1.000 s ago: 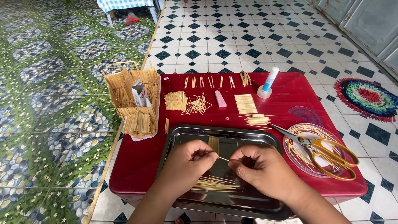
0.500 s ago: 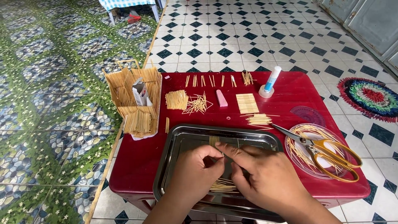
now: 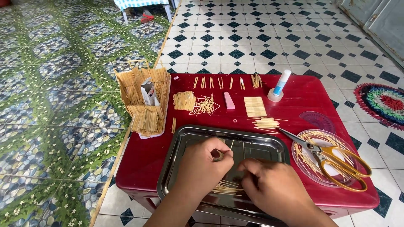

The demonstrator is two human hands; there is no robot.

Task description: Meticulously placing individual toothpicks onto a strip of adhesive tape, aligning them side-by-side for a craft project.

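— Where was the stick (image 3: 231, 145) compared with half a second earlier?

— It stood nearly upright over the metal tray (image 3: 179, 151), pinched at its lower end by the left hand (image 3: 206, 166). Earlier it was hidden between both hands; now its tip showed above the left fingers, by the small panel of glued sticks near the tray's far rim.

— And the hands?

— The left hand stayed curled, fingertips narrowed on the stick. The right hand (image 3: 269, 189) had dropped back toward the tray's near side, its fingers bent down at the loose pile of sticks (image 3: 225, 188) on the tray floor; I could not tell whether it gripped any.

— What lay around the tray?

— Right of it, yellow scissors (image 3: 332, 159) rested across a clear plate (image 3: 301, 162) of thin sticks. Beyond the tray sat a flat stick mat (image 3: 255, 106), a pink eraser (image 3: 229, 100) and a glue bottle (image 3: 280, 84). Beyond it to the left stood a stick-built model (image 3: 145, 103) at the red table's (image 3: 143, 164) edge.
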